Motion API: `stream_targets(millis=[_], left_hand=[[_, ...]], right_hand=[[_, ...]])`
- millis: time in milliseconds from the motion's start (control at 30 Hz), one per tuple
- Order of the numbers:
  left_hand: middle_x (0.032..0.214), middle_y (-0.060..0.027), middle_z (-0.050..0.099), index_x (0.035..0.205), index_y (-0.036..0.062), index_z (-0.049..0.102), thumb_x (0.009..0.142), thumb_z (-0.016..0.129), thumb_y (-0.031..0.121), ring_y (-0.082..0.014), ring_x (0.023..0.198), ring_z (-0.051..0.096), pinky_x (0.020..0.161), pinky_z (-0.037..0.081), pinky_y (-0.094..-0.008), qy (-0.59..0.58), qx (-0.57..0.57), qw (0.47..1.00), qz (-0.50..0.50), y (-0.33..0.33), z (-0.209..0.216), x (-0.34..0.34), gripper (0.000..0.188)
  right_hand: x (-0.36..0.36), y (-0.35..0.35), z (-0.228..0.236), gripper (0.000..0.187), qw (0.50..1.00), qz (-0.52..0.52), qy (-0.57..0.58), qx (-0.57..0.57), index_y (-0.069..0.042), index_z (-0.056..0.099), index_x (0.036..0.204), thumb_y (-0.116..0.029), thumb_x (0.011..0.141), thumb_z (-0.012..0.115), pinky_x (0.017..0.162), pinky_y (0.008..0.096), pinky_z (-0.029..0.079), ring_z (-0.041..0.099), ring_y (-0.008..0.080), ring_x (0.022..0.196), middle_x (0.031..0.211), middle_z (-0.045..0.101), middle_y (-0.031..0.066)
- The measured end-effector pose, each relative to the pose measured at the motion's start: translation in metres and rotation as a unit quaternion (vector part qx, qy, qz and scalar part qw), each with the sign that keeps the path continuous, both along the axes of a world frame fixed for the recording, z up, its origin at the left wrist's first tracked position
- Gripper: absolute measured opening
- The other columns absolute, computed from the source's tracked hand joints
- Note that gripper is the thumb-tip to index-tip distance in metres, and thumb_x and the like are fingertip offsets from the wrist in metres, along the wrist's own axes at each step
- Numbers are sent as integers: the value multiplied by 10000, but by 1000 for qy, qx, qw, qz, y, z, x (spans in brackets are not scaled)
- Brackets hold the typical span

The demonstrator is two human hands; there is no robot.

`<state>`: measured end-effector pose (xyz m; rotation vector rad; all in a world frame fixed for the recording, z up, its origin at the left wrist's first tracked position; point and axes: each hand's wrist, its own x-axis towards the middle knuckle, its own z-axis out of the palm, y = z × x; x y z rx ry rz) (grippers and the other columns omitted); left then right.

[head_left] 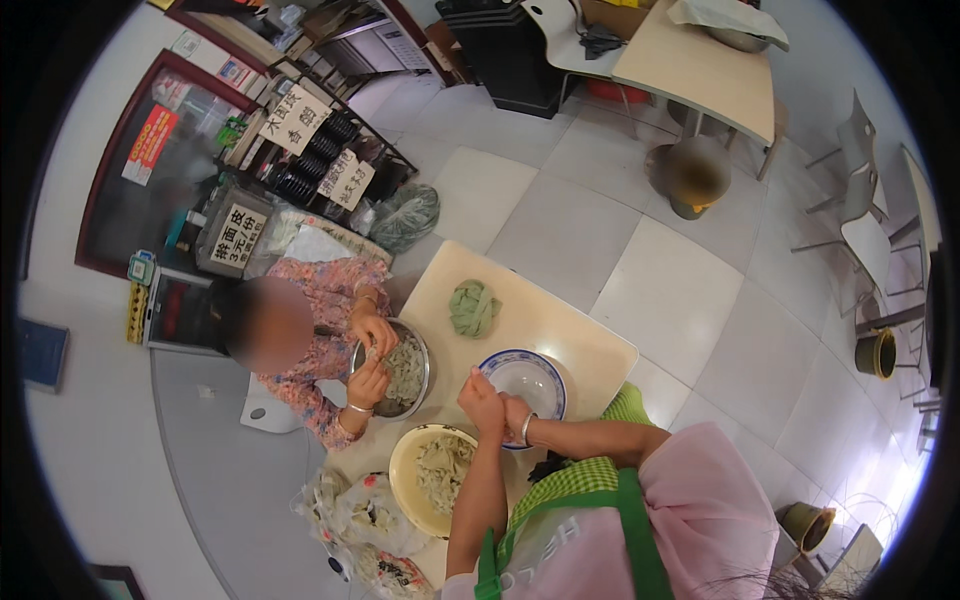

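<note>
Facing the table [590, 345] from your left, a co-worker [325, 345] in a floral top is holding both hands over a metal bowl [427, 372], their fingers meeting and seemingly pinching something small and pale. That bowl is holding a heap of pale grey-green pieces, too small to make out clearly. Nearer to you, plastic bags [372, 515] are crowding the table's left side, just beside a cream basin [400, 482] that is holding more pieces of similar colour. Beyond the basin, toward the table's far side, a light green bundle [473, 307] is resting on the tabletop. Your left hand [482, 405] is hovering at the left part of a white bowl with a blue-patterned rim [535, 378], its fingers curling inward. Your right hand [514, 414] is overlapping it from the right, a bracelet [527, 428] circling that wrist. Your fingers are bunching together, but whether they are pinching anything, you cannot tell from here. The white bowl is standing on the table, partly hidden by your hands, and your green checked apron [565, 492] is showing nearer to you.
</note>
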<state>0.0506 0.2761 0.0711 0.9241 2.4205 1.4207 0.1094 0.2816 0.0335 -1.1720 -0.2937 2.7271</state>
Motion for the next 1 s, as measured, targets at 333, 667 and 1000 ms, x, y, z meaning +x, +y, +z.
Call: stream_targets(millis=[333, 667, 1000], left_hand=[[436, -37, 385, 500, 26, 385, 889, 379, 253, -117, 378, 353, 384, 295, -288, -233, 80, 965, 89, 0, -7, -3, 450], [460, -132, 324, 558, -30, 367, 869, 434, 211, -176, 439, 282, 430, 278, -361, 8, 26, 998, 49, -1, -17, -2, 400], [599, -225, 515, 656, -10, 522, 876, 399, 266, -401, 551, 500, 507, 371, -452, 66, -38, 992, 104, -7, -29, 4, 373]], right_hand=[[-1, 1, -7, 292, 994, 11, -74, 86, -59, 466, 644, -251, 835, 358, 273, 305, 226, 337, 181, 285, 452, 418, 86], [-6, -6, -19, 334, 994, -15, -44, 95, -55, 488, 626, -290, 847, 403, 257, 322, 261, 383, 193, 283, 456, 450, 91], [2, -7, -18, 242, 990, -29, -37, 134, -51, 553, 879, -227, 861, 388, 538, 324, 452, 566, 215, 653, 724, 569, 85]])
